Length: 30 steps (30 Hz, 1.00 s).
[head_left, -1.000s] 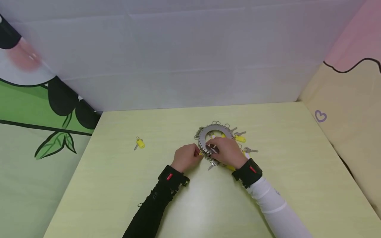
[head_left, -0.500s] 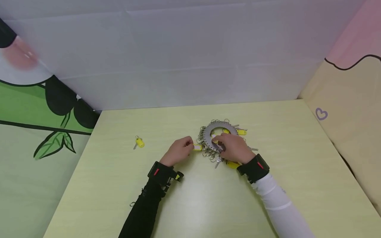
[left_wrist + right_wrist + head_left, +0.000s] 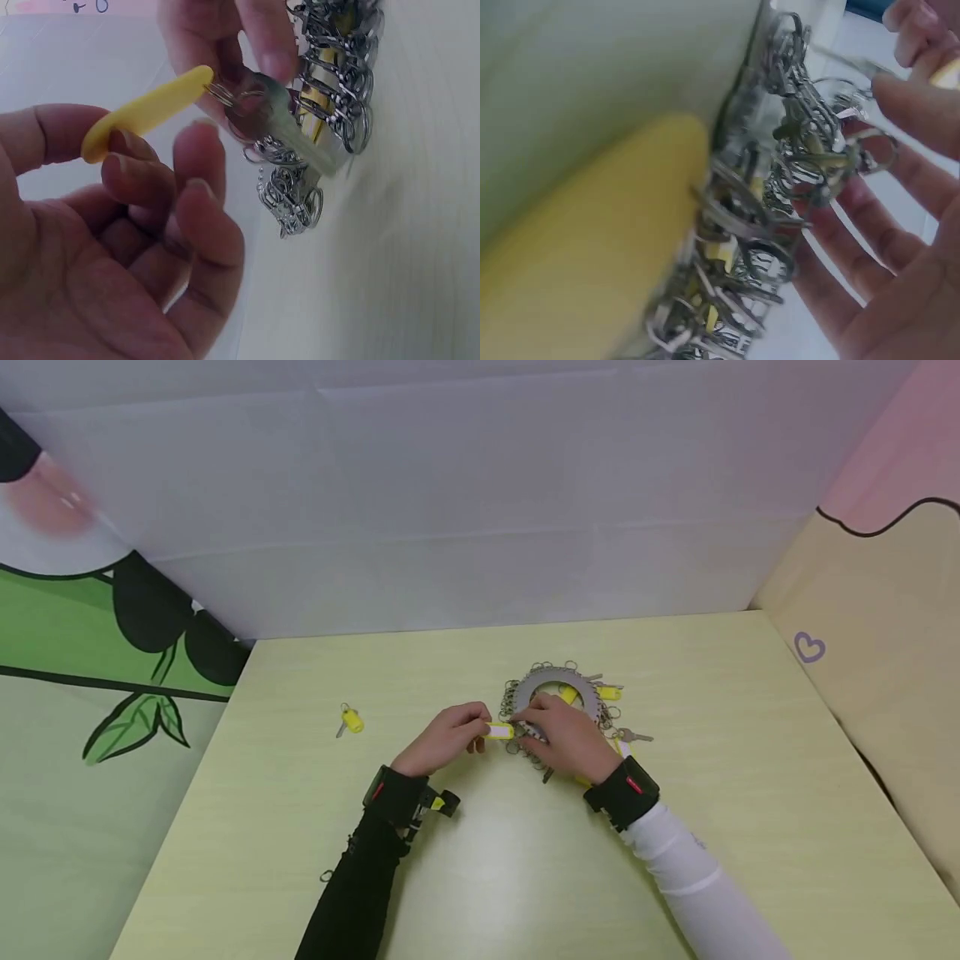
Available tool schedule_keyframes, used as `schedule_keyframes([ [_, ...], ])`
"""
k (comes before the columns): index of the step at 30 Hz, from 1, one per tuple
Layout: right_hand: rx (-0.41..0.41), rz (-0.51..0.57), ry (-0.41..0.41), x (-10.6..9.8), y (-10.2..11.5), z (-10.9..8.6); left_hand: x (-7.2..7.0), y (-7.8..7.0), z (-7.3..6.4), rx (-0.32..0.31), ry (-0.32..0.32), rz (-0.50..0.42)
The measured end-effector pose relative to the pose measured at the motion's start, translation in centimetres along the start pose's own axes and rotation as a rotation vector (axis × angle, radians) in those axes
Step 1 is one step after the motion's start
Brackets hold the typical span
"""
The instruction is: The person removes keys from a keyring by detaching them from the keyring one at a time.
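A yellow key tag (image 3: 500,731) with a white label is pinched at one end by my left hand (image 3: 447,739). In the left wrist view, a key (image 3: 292,127) hangs from the tag's small split ring (image 3: 220,93), while my other left fingers are loosely bent. A grey ring-shaped key holder (image 3: 551,677), edged with many small metal rings, lies on the table. My right hand (image 3: 572,739) is over its front left part, fingertips right at the tag's split ring and key. I cannot tell whether these fingers pinch them.
A separate key with a yellow tag (image 3: 352,721) lies on the left of the table (image 3: 300,827). Other tagged keys (image 3: 633,737) lie round the holder's right side. A pale wall panel (image 3: 480,527) stands behind the table's far edge.
My left hand has moved left with the yellow tag, drawing it out from the holder. My right hand has shifted from the holder's inner rim leftward to the tag's end.
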State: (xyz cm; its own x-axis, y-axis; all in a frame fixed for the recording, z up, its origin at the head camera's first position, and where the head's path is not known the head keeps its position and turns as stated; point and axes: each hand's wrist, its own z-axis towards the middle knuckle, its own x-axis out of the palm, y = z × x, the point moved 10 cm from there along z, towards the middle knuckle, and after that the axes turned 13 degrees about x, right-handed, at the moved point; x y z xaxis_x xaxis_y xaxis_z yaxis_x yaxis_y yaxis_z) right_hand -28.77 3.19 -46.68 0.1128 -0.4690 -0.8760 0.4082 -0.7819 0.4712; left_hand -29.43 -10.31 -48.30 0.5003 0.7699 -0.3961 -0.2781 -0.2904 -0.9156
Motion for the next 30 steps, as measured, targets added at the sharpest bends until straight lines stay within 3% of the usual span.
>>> schedule_keyframes([
  [5, -0.009, 0.001, -0.032, 0.0, 0.1, 0.2, -0.1, 0.0, 0.0, 0.039, 0.038, -0.045],
  [15, -0.063, 0.061, -0.223, -2.3, 0.2, 0.0, -2.3, 2.2, -0.7, -0.062, -0.019, -0.084],
  [24, -0.105, 0.051, -0.078, -0.7, 1.0, 0.1, -2.2, 1.6, -0.4, 0.009, 0.002, -0.148],
  [30, -0.072, 0.132, -0.174, -1.7, 0.6, 0.1, -2.3, 1.9, -0.4, 0.008, -0.009, -0.122],
])
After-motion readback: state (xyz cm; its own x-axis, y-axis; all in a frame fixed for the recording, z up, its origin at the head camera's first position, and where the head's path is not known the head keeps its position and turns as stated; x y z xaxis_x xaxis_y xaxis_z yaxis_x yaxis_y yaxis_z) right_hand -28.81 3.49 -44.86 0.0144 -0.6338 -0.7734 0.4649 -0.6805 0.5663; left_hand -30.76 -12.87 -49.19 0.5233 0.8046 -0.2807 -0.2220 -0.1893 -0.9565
